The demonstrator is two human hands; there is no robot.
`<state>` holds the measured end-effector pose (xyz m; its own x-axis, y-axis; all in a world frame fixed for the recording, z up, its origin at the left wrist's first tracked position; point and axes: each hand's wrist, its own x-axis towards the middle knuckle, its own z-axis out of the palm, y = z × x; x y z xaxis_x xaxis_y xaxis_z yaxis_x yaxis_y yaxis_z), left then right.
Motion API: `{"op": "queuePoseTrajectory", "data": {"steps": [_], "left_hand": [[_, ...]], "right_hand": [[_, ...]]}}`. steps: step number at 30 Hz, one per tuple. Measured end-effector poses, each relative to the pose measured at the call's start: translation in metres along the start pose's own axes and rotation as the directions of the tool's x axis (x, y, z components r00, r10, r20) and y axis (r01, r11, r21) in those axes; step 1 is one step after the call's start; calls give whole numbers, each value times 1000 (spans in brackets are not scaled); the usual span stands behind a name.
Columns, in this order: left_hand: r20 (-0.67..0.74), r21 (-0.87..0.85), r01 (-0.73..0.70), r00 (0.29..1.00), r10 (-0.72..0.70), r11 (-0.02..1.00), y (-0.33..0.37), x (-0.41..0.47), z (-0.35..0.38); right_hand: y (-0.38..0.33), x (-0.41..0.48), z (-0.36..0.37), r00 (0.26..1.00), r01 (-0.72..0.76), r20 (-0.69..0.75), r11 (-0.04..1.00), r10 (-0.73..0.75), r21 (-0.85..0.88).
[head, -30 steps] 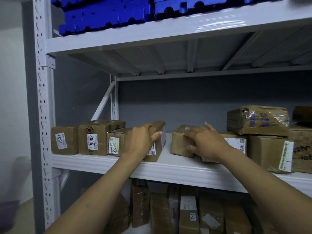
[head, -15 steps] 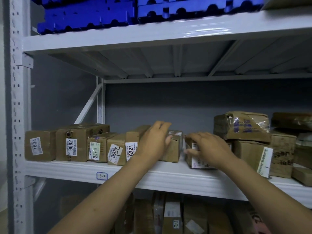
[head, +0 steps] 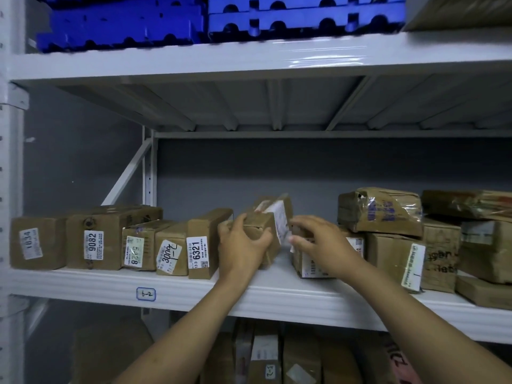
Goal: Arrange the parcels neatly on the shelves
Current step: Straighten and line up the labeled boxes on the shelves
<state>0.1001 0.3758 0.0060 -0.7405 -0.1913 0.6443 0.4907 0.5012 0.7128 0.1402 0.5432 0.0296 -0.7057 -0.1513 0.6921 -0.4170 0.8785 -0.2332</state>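
A small brown cardboard parcel (head: 273,214) with a white label on its right face stands tilted on the white middle shelf (head: 277,297). My left hand (head: 241,245) grips its front end, thumb over the top edge. My right hand (head: 318,242) hovers just to its right with fingers loosely curled, in front of a low parcel (head: 307,261) with a barcode label. Whether it touches the tilted parcel I cannot tell. Left of my hands a row of brown parcels faces forward, the nearest marked 6321 (head: 201,245).
Stacked parcels (head: 382,212) fill the shelf's right side. Other labelled boxes in the row read 9082 (head: 93,243) and 1834 (head: 30,242). Blue plastic crates (head: 194,20) sit on the top shelf. More parcels (head: 266,356) stand on the shelf below.
My left hand left the 6321 parcel, moved right and took the small parcel, tipping it up. My right hand came off the low parcel. The camera shifted right and closer.
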Motion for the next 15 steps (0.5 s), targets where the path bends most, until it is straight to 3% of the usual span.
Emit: {"op": "queuePoseTrajectory", "data": {"steps": [2,5,8,10,13,15], "left_hand": [[-60,-143,-23,998,14,989,4,-7,-6],[-96,-297,-57,995,30,953,8,-19,-16],[-45,-392,-133,991,125,910,5,-33,-24],[50,-349,-194,973,225,917,-1,-38,-26],[215,-198,-190,949,232,962,0,-37,-32],[274,-168,-175,937,217,970,4,-34,-38]], "right_hand": [[-14,1,-2,989,-62,-112,965,94,256],[-36,8,-9,959,-173,-67,756,275,631],[-47,16,-19,926,-234,30,507,377,830],[-51,18,-27,893,-251,53,397,447,883],[-53,14,-31,874,-223,-28,452,485,863],[-54,9,-32,903,-187,-34,464,429,866]]}}
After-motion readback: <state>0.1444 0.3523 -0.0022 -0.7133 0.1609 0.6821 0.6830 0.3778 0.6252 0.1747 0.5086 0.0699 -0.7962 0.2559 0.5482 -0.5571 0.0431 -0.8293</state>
